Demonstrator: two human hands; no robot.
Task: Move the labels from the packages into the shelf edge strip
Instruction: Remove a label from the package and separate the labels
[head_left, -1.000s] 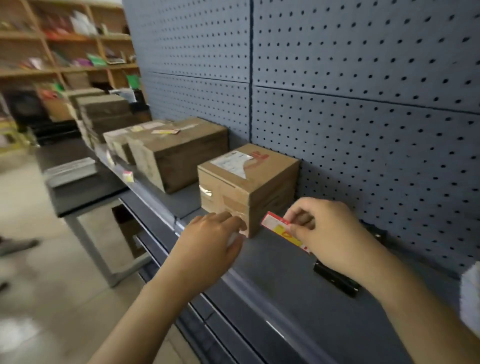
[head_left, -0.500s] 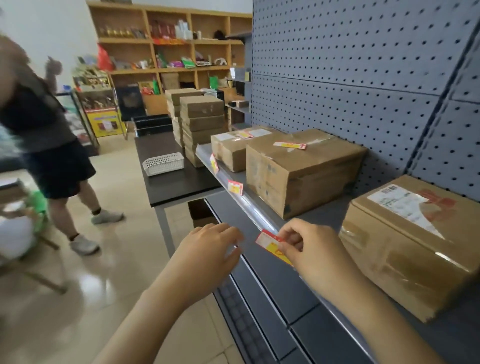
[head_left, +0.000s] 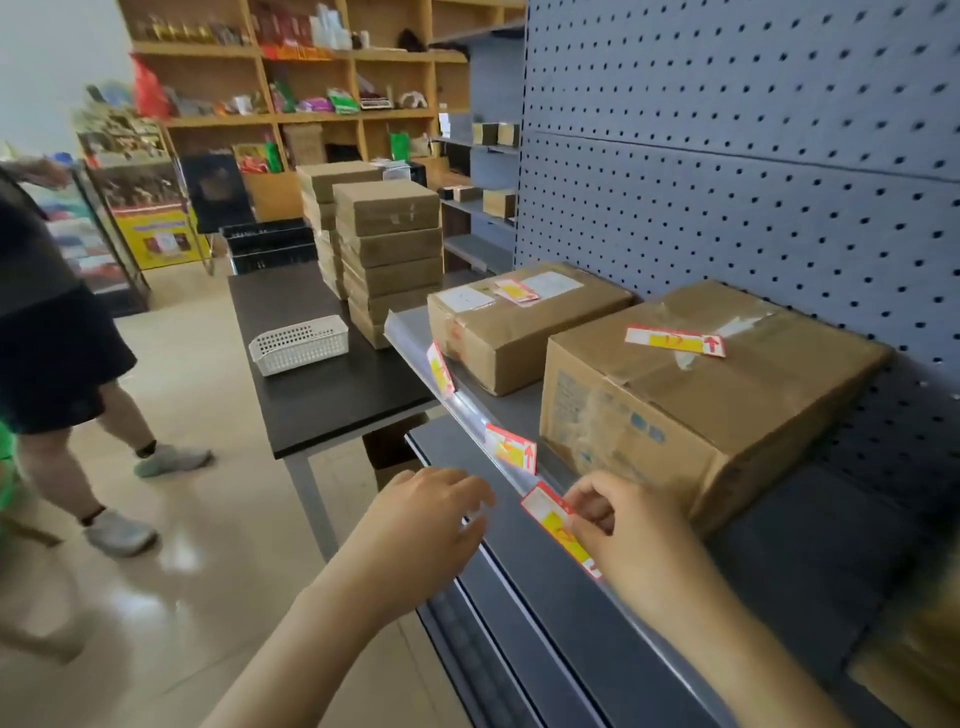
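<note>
My right hand (head_left: 631, 535) pinches a red-and-yellow label (head_left: 550, 517) just above the clear shelf edge strip (head_left: 467, 410). My left hand (head_left: 421, 525) rests at the strip's front with fingers spread, holding nothing. Two labels stand in the strip: one (head_left: 511, 449) just ahead of my hands, another (head_left: 440, 370) farther left. A label (head_left: 675, 341) lies on top of the near cardboard package (head_left: 691, 410). More labels (head_left: 517, 291) lie on the far package (head_left: 519, 322).
A black table (head_left: 332, 384) with a white basket (head_left: 298, 344) and stacked brown boxes (head_left: 387, 254) stands left of the shelf. A person (head_left: 57, 364) walks on the floor at far left. Grey pegboard (head_left: 753, 156) backs the shelf.
My view swung left along the shelf, away from the small box. Both hands travelled left with the label, now close to the edge strip beside the second standing label.
</note>
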